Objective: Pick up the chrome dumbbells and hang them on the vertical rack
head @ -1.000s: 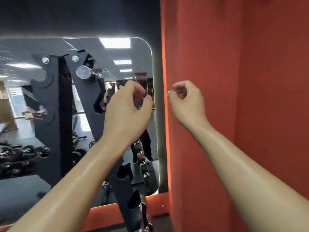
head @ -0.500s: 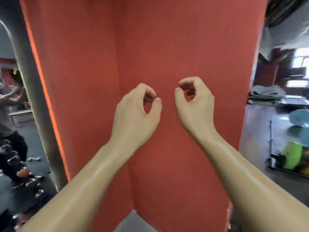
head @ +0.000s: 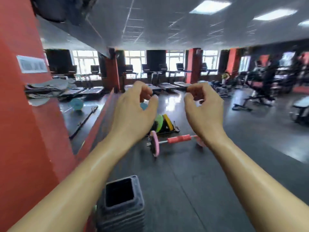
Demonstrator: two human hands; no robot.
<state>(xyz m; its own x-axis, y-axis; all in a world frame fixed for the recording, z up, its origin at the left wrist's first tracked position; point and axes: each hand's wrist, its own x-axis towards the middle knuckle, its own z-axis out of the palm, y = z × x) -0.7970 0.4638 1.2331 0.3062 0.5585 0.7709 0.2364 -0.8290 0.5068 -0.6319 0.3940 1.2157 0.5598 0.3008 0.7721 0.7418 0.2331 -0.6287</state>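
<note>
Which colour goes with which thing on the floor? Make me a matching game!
Things:
1. pad
2. bar plate
3. tube

Colours:
A. black
B. red
C. pink

Pairs: 1-B, 2-C, 3-A

No legible text, wall notice (head: 31, 64) too blurred
</note>
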